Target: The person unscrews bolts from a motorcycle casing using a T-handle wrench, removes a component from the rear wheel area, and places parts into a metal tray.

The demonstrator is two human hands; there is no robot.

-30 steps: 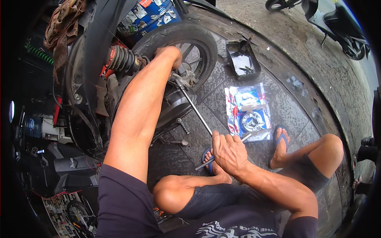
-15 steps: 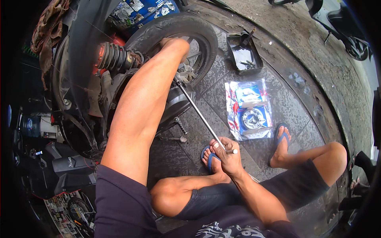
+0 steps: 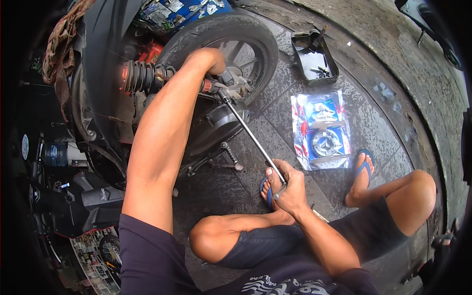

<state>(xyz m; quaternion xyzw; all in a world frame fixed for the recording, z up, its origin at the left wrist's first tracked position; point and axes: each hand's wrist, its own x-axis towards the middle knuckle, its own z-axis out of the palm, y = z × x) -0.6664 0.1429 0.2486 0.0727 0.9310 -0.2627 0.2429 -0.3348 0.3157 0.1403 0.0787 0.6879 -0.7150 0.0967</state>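
My right hand (image 3: 290, 189) is closed round the near end of a long steel T-handle socket wrench (image 3: 251, 139), one end of its crossbar showing by my thumb. The wrench slants up and left to the wheel hub (image 3: 241, 84) of a motorcycle's rear wheel (image 3: 273, 54). My left arm reaches over the bike's side, and my left hand (image 3: 209, 60) is bent down at the hub. Its fingers are hidden behind the hand, so what they touch does not show. Left of that arm is a coil-spring shock absorber (image 3: 142, 76).
Right of the wheel are a black open tray (image 3: 334, 77) with small dark parts and a plastic packet (image 3: 300, 147) of blue-boxed parts. A kickstand-like lever (image 3: 231, 156) juts out below the bike. A blue drum (image 3: 184, 14) stands behind; another motorcycle (image 3: 93, 199) is at left.
The whole view has shifted slightly. My left hand has drawn left relative to the wheel, baring more of the hub. In my right hand the wrench's crossbar has turned.
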